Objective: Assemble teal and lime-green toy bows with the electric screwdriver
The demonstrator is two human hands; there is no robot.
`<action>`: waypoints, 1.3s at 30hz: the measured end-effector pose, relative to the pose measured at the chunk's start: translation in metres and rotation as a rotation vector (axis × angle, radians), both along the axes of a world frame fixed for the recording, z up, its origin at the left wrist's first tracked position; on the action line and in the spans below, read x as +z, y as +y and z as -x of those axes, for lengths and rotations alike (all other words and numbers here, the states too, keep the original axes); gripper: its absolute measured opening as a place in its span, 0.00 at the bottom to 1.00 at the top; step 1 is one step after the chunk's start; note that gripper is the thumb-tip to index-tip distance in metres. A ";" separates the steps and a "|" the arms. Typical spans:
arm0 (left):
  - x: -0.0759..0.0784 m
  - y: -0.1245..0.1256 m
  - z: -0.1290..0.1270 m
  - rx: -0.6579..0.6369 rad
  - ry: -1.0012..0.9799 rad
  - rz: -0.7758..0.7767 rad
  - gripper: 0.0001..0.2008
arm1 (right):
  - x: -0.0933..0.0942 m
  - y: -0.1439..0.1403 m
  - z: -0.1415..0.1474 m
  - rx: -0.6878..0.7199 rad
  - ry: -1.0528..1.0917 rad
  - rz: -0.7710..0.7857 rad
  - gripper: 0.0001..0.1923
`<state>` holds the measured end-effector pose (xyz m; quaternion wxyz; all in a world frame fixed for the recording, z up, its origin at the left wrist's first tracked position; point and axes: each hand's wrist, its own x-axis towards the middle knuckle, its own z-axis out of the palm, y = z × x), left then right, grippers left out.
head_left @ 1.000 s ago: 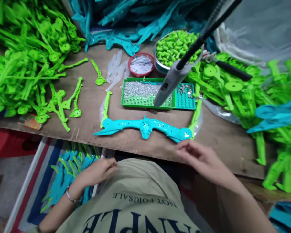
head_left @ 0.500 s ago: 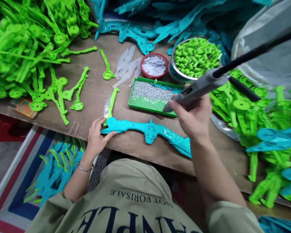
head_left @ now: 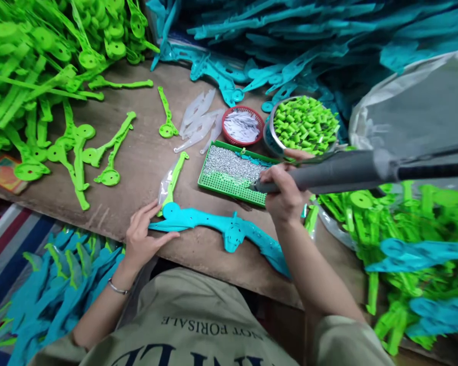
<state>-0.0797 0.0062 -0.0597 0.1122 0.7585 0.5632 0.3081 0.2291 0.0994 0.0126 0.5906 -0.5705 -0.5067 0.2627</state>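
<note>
Teal bow piece (head_left: 229, 229) along near table edge (head_left: 110, 231), right end hidden under forearm. Left hand (head_left: 143, 236) flat, fingers spread, pressing its left tip. Right hand (head_left: 284, 195) clenched round grey screwdriver (head_left: 336, 173), tip over green screw tray (head_left: 232, 178). Green parts pile (head_left: 34, 66) crowds far left; bare wood between.

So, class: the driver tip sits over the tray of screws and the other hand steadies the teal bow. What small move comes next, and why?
Probably dip the grey driver in the right hand into the screws in the green tray: its tip hovers there, while the left hand pins the teal bow.
</note>
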 end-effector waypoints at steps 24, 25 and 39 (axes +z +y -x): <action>0.004 0.196 -0.190 -0.918 -0.402 0.933 0.12 | -0.017 0.006 -0.020 -0.015 0.074 -0.042 0.17; 0.004 0.199 -0.191 -0.889 -0.439 0.888 0.12 | -0.019 0.006 -0.020 -0.015 0.063 -0.031 0.17; 0.088 0.148 -0.086 -0.325 -0.458 0.376 0.10 | -0.042 0.024 -0.012 -0.016 0.131 -0.030 0.15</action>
